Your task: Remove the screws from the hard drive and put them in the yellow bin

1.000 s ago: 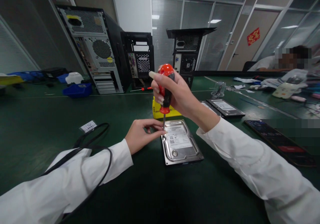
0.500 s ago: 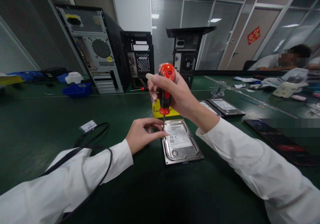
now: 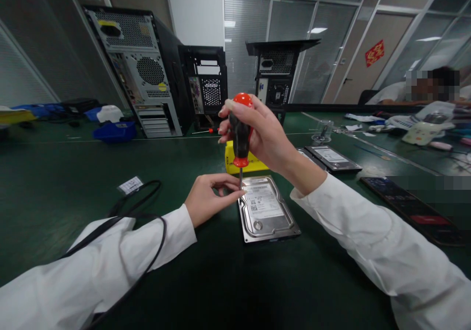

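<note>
A silver hard drive (image 3: 268,207) with a white label lies flat on the green table. My right hand (image 3: 267,129) is wrapped round the red and black handle of a screwdriver (image 3: 241,141), which stands nearly upright over the drive's left edge. My left hand (image 3: 211,196) lies at that same edge, thumb and fingers closed about the lower end of the shaft. The tip is hidden by the left fingers, and I cannot see what it rests on. A yellow box (image 3: 230,158) is just behind the drive.
Two more hard drives (image 3: 333,157) lie to the right, near a clear cup (image 3: 322,131) and a phone (image 3: 408,207). Computer cases (image 3: 149,70) stand at the back. A black cable (image 3: 162,232) crosses my left sleeve. Another person (image 3: 390,92) sits far right.
My right hand has turned on the screwdriver, so more of the handle's black side faces me. The left thumb has drawn back slightly toward the shaft. The hard drive has stayed put.
</note>
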`<state>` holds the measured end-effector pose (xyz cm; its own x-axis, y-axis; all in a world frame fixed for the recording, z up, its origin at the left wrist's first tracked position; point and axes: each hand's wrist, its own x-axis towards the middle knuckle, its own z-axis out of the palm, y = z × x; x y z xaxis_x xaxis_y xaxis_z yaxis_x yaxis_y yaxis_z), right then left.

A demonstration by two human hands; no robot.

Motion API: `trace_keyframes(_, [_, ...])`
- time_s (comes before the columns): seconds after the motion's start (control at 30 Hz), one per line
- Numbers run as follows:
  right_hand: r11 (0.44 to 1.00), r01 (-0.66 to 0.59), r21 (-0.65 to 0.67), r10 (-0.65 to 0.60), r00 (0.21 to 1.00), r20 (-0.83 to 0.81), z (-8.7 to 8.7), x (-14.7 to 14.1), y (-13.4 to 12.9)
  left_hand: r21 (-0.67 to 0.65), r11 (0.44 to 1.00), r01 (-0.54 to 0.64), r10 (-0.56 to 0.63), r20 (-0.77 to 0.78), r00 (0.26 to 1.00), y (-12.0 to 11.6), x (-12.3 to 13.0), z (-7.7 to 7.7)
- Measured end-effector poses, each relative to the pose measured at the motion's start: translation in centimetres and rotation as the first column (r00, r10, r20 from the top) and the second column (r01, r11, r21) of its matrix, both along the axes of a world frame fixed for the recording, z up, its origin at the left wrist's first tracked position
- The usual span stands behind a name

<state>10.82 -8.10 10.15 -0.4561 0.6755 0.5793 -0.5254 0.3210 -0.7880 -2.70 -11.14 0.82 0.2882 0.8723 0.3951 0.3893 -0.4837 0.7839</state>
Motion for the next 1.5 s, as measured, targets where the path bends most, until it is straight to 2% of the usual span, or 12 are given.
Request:
trace_keyframes(0.17, [0.997, 0.047, 0.06, -0.049, 0.998, 0.026, -0.11, 0.19, 0.23, -0.008, 1.0, 0.021, -0.021, 0.015, 1.0, 0.0, 0.06, -0.09])
trace_keyframes(0.37, [0.996, -0.091, 0.024, 0.09, 0.995, 0.031, 0.18, 0.26, 0.15, -0.107, 0.994, -0.018, 0.028, 0.092, 0.995, 0.07, 0.53, -0.21])
trace_keyframes(0.5, [1.0, -0.004, -0.005, 0.004, 1.0, 0.0, 0.25, -0.1, 0.17, -0.167, 0.986, 0.003, 0.029, 0.188, 0.982, 0.07, 0.74, -0.23])
trace_keyframes(0.63, [0.999, 0.04, 0.011, -0.04, 0.999, 0.005, 0.03, -0.2, 0.3, -0.179, 0.983, 0.031, 0.001, 0.178, 0.984, -0.01, 0.78, -0.17])
trace_keyframes(0.77, [0.998, -0.055, 0.0, 0.055, 0.998, 0.037, -0.1, 0.08, 0.49, -0.207, 0.976, 0.059, -0.016, 0.2, 0.98, -0.13, 0.87, -0.06])
trace_keyframes(0.87, [0.995, -0.095, -0.014, 0.095, 0.994, 0.053, -0.08, 0.17, 0.48, -0.196, 0.98, 0.035, 0.006, 0.203, 0.979, -0.15, 0.86, 0.07])
trace_keyframes(1.0, [1.0, -0.009, -0.029, 0.009, 1.0, 0.013, -0.21, -0.06, 0.41, -0.145, 0.989, -0.029, 0.056, 0.182, 0.982, -0.12, 0.81, 0.05])
trace_keyframes(1.13, [0.996, 0.083, 0.016, -0.083, 0.996, 0.016, -0.28, -0.18, 0.32, -0.184, 0.983, -0.012, 0.057, 0.237, 0.97, -0.25, 0.89, -0.13])
trace_keyframes(1.2, [0.998, 0.06, 0.024, -0.061, 0.998, 0.029, -0.16, -0.09, 0.2, -0.212, 0.977, 0.009, 0.048, 0.259, 0.965, -0.32, 0.9, -0.14])
trace_keyframes(1.37, [0.996, -0.089, 0.011, 0.088, 0.994, 0.063, 0.26, 0.23, -0.08, -0.23, 0.971, 0.068, 0.003, 0.295, 0.956, -0.29, 0.67, -0.11])
trace_keyframes(1.5, [0.996, -0.092, 0.017, 0.09, 0.993, 0.071, 0.29, 0.25, 0.0, -0.204, 0.973, 0.107, -0.038, 0.317, 0.948, -0.29, 0.61, -0.2])
